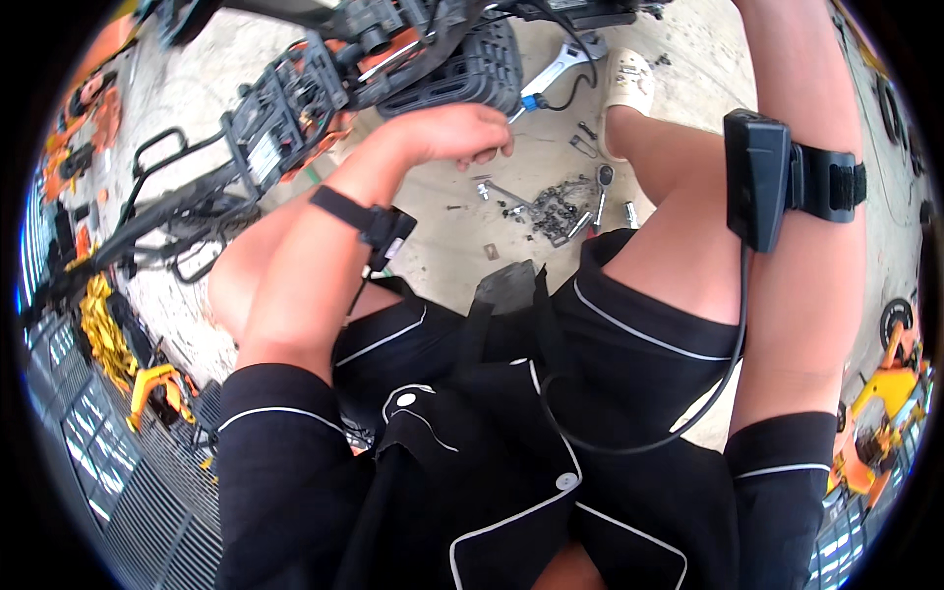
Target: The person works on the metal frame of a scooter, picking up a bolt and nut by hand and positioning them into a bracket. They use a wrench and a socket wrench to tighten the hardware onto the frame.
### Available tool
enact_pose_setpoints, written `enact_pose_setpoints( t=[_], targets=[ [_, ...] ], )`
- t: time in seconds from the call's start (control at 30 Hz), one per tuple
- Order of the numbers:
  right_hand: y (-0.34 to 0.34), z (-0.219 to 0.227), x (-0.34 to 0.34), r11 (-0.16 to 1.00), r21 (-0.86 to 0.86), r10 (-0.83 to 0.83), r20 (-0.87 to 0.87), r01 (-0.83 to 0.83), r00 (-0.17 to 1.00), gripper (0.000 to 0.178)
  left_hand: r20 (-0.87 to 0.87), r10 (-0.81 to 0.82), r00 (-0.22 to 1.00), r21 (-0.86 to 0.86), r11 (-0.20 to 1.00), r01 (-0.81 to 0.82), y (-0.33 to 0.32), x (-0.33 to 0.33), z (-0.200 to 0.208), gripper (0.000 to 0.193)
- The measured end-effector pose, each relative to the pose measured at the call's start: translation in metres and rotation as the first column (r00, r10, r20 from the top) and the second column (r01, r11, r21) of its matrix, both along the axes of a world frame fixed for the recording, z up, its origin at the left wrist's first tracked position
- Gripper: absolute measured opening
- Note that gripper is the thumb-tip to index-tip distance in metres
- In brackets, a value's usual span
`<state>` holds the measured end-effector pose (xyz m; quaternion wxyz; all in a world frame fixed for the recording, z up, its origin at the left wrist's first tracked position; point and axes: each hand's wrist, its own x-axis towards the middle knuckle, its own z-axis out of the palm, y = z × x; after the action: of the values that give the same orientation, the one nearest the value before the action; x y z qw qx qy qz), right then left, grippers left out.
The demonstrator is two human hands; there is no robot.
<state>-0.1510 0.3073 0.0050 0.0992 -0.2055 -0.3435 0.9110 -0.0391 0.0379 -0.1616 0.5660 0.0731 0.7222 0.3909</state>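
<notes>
My left hand (462,134) reaches over the floor at upper centre, palm down, its fingers curled loosely inward. Whatever those fingers may hold is hidden under the palm. Just right of the knuckles, an adjustable wrench (560,67) with a blue band on its handle slants up and away; whether the hand touches it I cannot tell. Beyond the hand stands a black and orange vehicle frame (393,49) with a ribbed black footboard (467,74). My right forearm (801,295) stretches up past the top edge, so my right hand is out of view.
Between my legs lie a heap of small dark parts (560,211), a ratchet (603,182), a metal socket (631,214) and a steel hand tool (503,194). A black metal frame with bars (177,157) extends to the left. Orange and yellow machine parts (157,388) line both sides.
</notes>
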Motion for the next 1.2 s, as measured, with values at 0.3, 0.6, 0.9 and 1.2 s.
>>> enact_pose_setpoints(
  t=[0.3,0.6,0.9,1.2],
  targets=[
    [0.035,-0.091,-0.016,0.954,-0.088,0.297,0.382,-0.286,0.875,0.028,-0.410,0.478,0.777,0.145,0.875,-0.462,-0.084,0.095,0.158,0.023],
    [-0.073,-0.162,0.130,0.558,0.190,0.308,0.856,-0.807,0.415,0.009,-0.385,0.706,0.594,0.366,0.708,-0.604,-0.107,0.095,0.143,0.028],
    [-0.084,-0.302,0.212,0.712,-0.309,0.522,0.833,-0.630,0.181,0.019,-0.487,0.537,0.689,0.278,0.843,-0.461,-0.090,0.075,0.129,0.031],
    [-0.077,-0.324,0.236,0.568,-0.099,0.447,0.871,-0.817,0.205,0.021,-0.438,0.631,0.641,0.310,0.775,-0.551,-0.078,0.084,0.122,0.029]
  ],
)
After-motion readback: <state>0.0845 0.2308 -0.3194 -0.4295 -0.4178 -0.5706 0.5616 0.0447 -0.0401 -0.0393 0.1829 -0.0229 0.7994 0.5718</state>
